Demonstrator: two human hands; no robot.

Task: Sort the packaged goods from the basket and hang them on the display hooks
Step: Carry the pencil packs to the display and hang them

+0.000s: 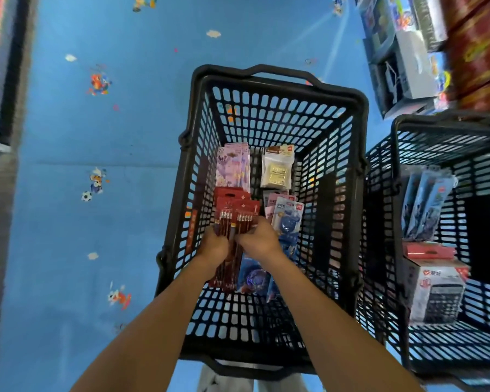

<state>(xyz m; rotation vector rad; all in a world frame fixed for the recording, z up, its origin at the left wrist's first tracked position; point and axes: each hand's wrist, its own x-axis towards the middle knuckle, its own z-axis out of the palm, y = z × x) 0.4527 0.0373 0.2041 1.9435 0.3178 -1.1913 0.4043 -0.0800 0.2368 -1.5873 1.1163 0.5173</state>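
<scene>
Red pencil packs (232,199) lie in the basket (277,80), left side, with the long axis running away from the person and the hanger ends at the far end. Left hand (214,248) and right hand (256,239) meet over the packs' middle, each grip curled on the bundle. Judgement: lift upward, hanger ends leading. Hooks not in view.

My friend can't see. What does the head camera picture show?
The left hand and right hand grip red pencil packs inside a black basket of packaged goods. A second basket stands beside it on the blue floor.
</scene>
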